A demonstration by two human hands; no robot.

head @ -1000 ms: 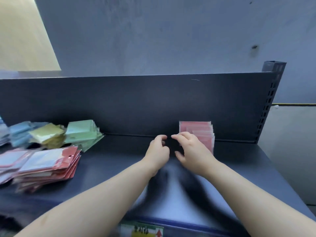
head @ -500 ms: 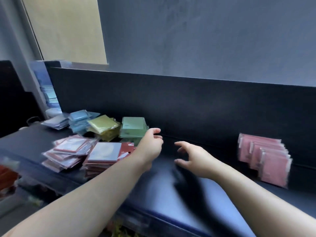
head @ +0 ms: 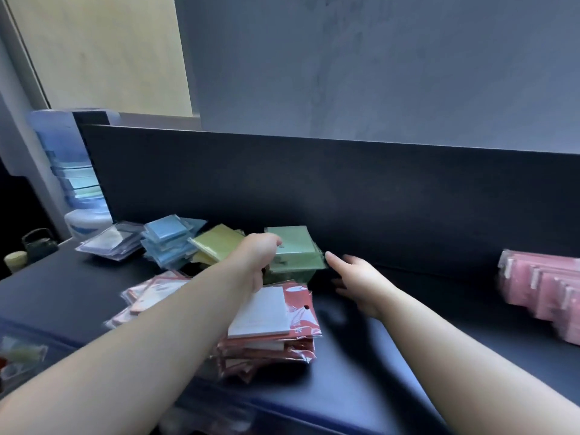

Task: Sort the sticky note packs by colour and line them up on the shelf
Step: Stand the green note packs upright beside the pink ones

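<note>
Shelf (head: 408,312): dark, matte, flat top with an upright back panel (head: 345,189) of the same finish.

Packs are thin squares in glossy clear film:
- green stack (head: 296,251): against the back panel, mid-shelf, top pack slightly skewed
- yellow stack (head: 216,243): just left of green, tilted
- blue stack (head: 169,237): further left, loosely fanned
- pale packs (head: 110,241): far left, lying flat
- red-and-white packs (head: 270,321): piled in front of green, crinkled film, with a smaller spill to their left
- pink packs (head: 546,287): far right, standing on edge in an overlapping row, blurred

Left hand (head: 259,259): on the near-left corner of the green stack. Fingers (head: 273,242) are curled together over its top edge and the thumb hangs down the near side, so it grips the stack.

Right hand (head: 361,277): low over the shelf, fingers straight and spread. Index fingertip (head: 329,256) is at the green stack's right edge; touching or just beside, can't tell. It holds nothing.
</note>
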